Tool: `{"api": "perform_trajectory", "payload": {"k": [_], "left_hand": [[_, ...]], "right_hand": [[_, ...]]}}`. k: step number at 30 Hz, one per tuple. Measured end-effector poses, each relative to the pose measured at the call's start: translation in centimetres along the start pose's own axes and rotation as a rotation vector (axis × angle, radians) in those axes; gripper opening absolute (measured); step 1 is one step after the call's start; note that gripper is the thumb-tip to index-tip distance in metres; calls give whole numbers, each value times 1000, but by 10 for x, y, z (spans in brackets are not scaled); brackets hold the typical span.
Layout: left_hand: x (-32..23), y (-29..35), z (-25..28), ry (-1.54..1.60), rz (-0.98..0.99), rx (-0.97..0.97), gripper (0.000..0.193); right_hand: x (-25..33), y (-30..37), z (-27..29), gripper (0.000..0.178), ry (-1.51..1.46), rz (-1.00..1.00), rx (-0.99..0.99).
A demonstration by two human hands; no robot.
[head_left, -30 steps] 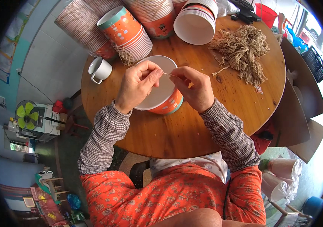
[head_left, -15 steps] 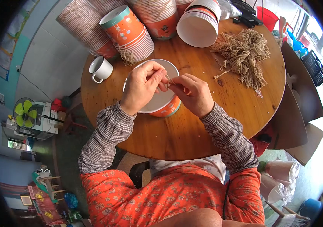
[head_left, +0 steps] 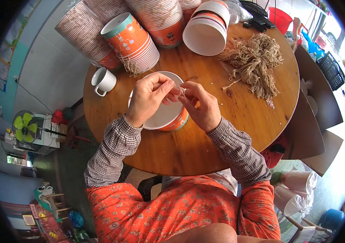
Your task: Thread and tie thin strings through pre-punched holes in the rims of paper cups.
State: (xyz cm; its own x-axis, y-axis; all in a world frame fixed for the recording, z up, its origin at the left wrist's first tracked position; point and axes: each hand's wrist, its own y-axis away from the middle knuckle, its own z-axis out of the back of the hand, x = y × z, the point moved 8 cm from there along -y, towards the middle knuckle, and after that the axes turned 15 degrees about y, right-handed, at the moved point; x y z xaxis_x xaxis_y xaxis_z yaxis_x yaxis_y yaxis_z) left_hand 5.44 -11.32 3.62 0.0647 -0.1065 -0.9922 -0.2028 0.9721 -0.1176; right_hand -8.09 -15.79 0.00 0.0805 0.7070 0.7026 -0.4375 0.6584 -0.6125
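My left hand (head_left: pixel 150 98) and my right hand (head_left: pixel 203 107) meet over a white-lined orange paper bucket (head_left: pixel 176 122) at the table's near middle. A thin tan string (head_left: pixel 182 93) runs between their fingertips. My left thumb and forefinger are pinched on it, and the right fingers also close on it, partly hidden by one another. The bucket stands upright below, its inside partly covered by my hands. A large bundle of similar tan strings (head_left: pixel 257 60) lies loose on the right of the table.
On the round wooden table (head_left: pixel 180 156), a white mug (head_left: pixel 105 81) stands left of the bucket. Stacked orange buckets (head_left: pixel 134 44) line the far side, some strings hanging on one stack. More nested buckets (head_left: pixel 205 34) lie tilted, open end toward me. Cardboard (head_left: pixel 308 109) is at the right edge.
My hands still hold the string above the bucket. The right fingers have shifted and spread a little around it. The whole view has shifted slightly, with the table sitting lower and further left.
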Motion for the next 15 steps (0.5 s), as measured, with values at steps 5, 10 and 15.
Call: {"api": "perform_trajectory", "payload": {"k": [5,10,15], "left_hand": [[6,-5,-3,58,38,40,18],[4,-3,1,-34,86,51,18],[-5,3,9,-209,93,124,20]], "right_hand": [[0,1,5,19,70,159,-67],[-18,2,6,12,-231,-135,-72],[-14,-10,16,8,-323,-123,-70]]}}
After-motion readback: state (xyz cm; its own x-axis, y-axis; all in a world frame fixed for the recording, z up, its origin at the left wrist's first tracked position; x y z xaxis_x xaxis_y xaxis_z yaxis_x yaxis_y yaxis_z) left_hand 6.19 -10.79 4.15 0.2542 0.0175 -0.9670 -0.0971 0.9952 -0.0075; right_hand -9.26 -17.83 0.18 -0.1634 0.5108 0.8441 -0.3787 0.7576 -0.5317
